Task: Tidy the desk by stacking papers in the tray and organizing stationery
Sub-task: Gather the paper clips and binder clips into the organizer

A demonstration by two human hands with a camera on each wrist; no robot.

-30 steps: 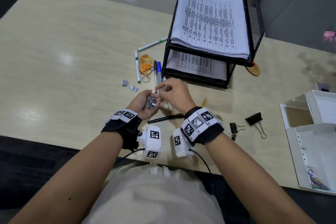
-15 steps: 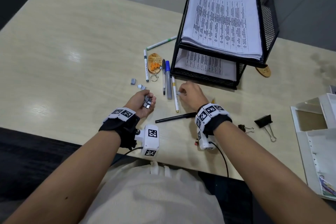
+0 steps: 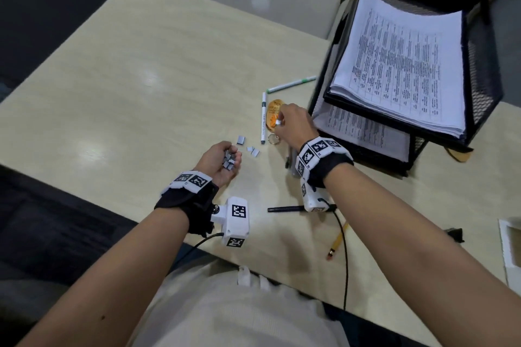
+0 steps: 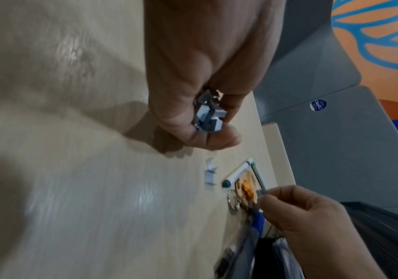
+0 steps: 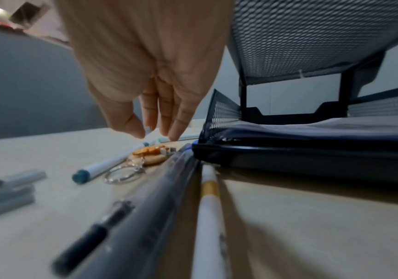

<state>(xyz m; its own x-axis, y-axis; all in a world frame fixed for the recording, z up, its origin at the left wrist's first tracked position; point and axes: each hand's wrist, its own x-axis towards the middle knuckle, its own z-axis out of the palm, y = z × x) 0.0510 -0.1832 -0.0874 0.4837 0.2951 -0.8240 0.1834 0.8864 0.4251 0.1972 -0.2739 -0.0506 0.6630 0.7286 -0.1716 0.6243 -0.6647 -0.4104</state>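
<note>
My left hand (image 3: 229, 159) lies palm up on the desk, fingers curled round several grey staple strips (image 3: 228, 163); the left wrist view shows the strips (image 4: 208, 117) bunched in the palm. My right hand (image 3: 279, 121) hovers over a wooden keychain (image 3: 271, 114) and pinches one small staple piece (image 5: 147, 129) between thumb and forefinger. Loose staple pieces (image 3: 241, 139) lie on the desk between my hands. A black two-tier mesh tray (image 3: 479, 36) at the right holds stacked printed papers (image 3: 400, 65).
A white marker (image 3: 263, 118) and a green-tipped marker (image 3: 290, 84) lie beside the keychain. Pens (image 5: 160, 198) run under my right wrist along the tray's front. A black pen (image 3: 284, 209) and a pencil (image 3: 337, 242) lie nearer me. A white organizer (image 3: 510, 248) sits at the right edge.
My right hand left my left palm, dropped to the desk by the pens, then rose forward over the keychain pinching a staple piece. My left hand stayed cupped round its strips.
</note>
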